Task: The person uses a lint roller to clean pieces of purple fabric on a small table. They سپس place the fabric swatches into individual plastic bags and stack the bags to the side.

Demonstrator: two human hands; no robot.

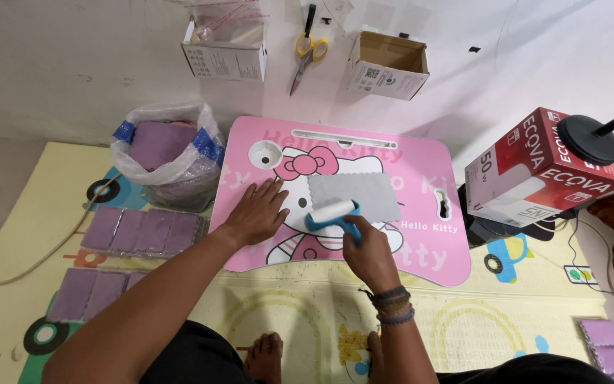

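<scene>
Pink lap table [421,242]: right hand [367,252] grips lint roller [332,213] at grey cloth's [357,195] edge.

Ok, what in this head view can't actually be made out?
- Roller handle: mostly hidden inside the right hand.
- Table picture: partly covered by the grey cloth and left hand.
- Plastic bag contents: only purple tops show.
- Purple tiles: cut off by the right edge.
- Lamp stand: pole leaves the frame.
</scene>
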